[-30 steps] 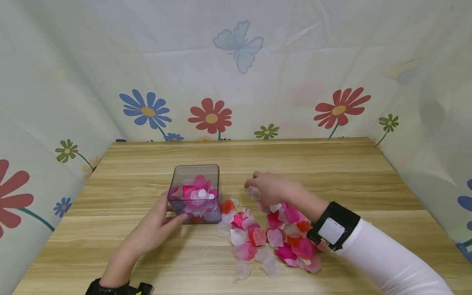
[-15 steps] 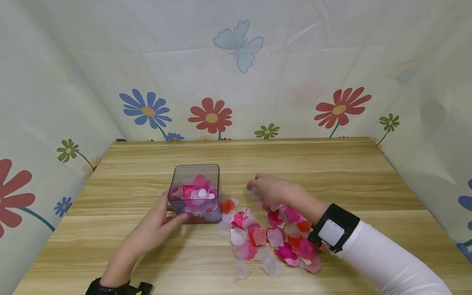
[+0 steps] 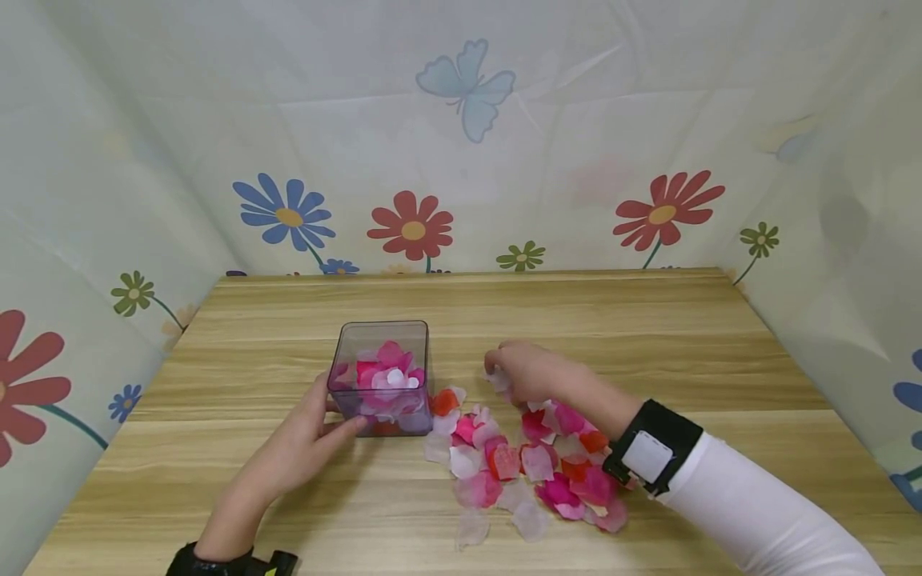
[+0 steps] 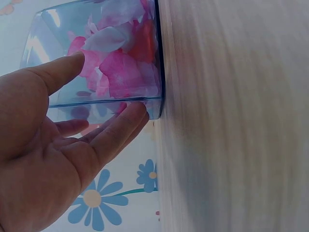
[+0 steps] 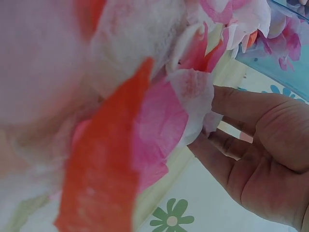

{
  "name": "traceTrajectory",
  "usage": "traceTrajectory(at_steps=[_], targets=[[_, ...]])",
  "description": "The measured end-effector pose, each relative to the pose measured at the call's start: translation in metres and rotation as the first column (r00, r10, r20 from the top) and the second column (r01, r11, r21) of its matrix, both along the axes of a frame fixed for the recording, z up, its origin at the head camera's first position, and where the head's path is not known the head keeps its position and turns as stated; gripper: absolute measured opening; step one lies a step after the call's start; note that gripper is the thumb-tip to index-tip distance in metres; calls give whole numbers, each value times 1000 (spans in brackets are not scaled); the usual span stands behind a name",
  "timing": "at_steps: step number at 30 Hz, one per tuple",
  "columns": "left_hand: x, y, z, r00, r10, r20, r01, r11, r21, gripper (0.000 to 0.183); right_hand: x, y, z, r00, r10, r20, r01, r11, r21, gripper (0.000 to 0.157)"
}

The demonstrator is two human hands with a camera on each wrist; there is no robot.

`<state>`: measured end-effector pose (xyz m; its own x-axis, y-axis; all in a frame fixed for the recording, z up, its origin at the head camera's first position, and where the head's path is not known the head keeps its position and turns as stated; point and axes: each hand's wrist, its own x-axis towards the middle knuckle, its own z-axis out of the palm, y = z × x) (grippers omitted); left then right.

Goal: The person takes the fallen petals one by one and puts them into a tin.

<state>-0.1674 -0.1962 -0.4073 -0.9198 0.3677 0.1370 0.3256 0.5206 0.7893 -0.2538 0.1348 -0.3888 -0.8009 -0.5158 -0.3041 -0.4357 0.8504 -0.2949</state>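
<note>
A see-through, dark-rimmed square plastic box [image 3: 342, 356] holds pink, white and red petals [image 3: 389, 376]. The left hand [image 3: 306, 444] is at its near left corner. In the left wrist view, the thumb [image 4: 67, 70] lies against one face while the fingers [image 4: 118, 133] reach round to the adjoining face. To the right, the right hand [image 3: 536, 372] is at the far edge of a loose petal pile [image 3: 504, 460]. A whitish petal [image 5: 195, 104] is pinched between its thumb [image 5: 236, 104] and fingers; the fingertips are partly hidden behind petals.
Everything lies on a wood-grain table [image 3: 612, 312]. A pale cloth backdrop [image 3: 562, 160] printed with flowers and a butterfly encloses the back and sides. Dark bands with wrist cameras [image 3: 654, 448] are on both wrists. Some petals lie right beside the box.
The right hand has shifted slightly right and nearer, the whitish petal moving with it. The left hand and the box stay where they were.
</note>
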Motion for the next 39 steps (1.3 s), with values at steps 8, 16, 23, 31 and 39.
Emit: traceTrajectory(at_steps=[8,16,23,31,39], targets=[[0,-1,0,1000,1,9,-1,1000,5,66,1,0,2,1000,4,-9,-4,1000,-31,17],[0,0,1,1000,-4,2,4,1000,18,64,-2,3,-1,996,46,-79,-50,997,-51,10],[0,-1,0,1000,7,18,-7,1000,-4,67,-4,6,-4,991,58,-124,-69,994,-88,15],[0,0,0,1000,-3,16,2,1000,4,67,-5,8,-3,983,78,-168,-98,988,-116,18],[-1,0,0,1000,-8,4,8,1000,11,66,-6,7,5,975,79,-206,-109,984,-138,14]])
